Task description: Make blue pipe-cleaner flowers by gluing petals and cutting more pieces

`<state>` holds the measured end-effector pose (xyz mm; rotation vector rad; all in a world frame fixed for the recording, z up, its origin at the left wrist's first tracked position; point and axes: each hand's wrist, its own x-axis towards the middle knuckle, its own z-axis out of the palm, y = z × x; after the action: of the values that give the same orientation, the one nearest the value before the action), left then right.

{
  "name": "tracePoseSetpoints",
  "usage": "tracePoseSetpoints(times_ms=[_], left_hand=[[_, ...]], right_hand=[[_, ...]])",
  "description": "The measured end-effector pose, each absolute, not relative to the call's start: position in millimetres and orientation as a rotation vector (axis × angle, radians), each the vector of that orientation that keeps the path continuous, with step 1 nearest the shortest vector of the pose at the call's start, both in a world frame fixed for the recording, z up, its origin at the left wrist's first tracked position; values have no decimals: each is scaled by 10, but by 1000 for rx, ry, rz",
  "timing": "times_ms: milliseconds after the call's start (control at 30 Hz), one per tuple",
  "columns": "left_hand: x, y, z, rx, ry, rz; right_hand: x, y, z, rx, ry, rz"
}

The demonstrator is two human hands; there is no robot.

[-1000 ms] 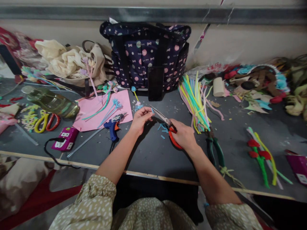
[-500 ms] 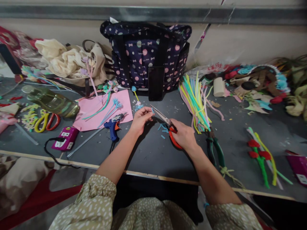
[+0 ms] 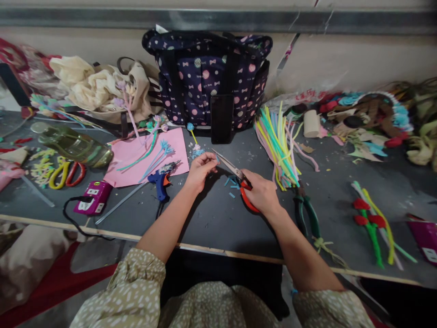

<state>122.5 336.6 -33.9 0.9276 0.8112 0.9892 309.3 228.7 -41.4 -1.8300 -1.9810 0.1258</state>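
My left hand pinches a small blue fuzzy piece, probably pipe cleaner, between thumb and fingertips. In my right hand is a pair of scissors with red-orange handles. Their blades point up and left, the tips close to the left fingertips and the blue piece. Whether the blades touch the piece is too small to tell. Short blue cuttings lie on the dark table under the scissors. Just beyond the left hand is a pale blue fluffy bit.
A patterned bag stands at the back, a phone leaning on it. Right are bundled pipe cleaners, pliers and red flowers. Left are a glue gun, pink sheet, bottle and power strip.
The scissors' tips have shifted very slightly up and left beside the left fingertips. Both hands stay in nearly the same place.
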Motion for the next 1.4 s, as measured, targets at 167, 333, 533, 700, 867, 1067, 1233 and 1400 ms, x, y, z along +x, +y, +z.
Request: tracePoseSetpoints(times_ms=[167,333,533,700,867,1067,1233,1400], left_hand=[[1227,3360,-323,924,807,987],[1225,3366,-339,922,810,995],[1220,3377,-357,909,831,1004],[1221,3376,-358,927,812,1002],[1221,3371,-352,915,803,998],[1223,3373,-355,921,834,999],[1229,3374,-339,905,837,1000],[1227,3371,-333,880,849,989]], right_hand=[[3095,2287,-435,-1825,-1990,136],[3115,2293,-454,-1846,-1973,111],[3108,2287,-419,-1838,-1956,117],[3098,2285,-422,-1829,-1982,131],[3107,2290,-436,-1844,-2000,129],[3106,2291,-447,-1862,-1986,62],[3092,2290,-423,-1868,-1966,79],[3104,2293,-447,-1864,-1963,75]])
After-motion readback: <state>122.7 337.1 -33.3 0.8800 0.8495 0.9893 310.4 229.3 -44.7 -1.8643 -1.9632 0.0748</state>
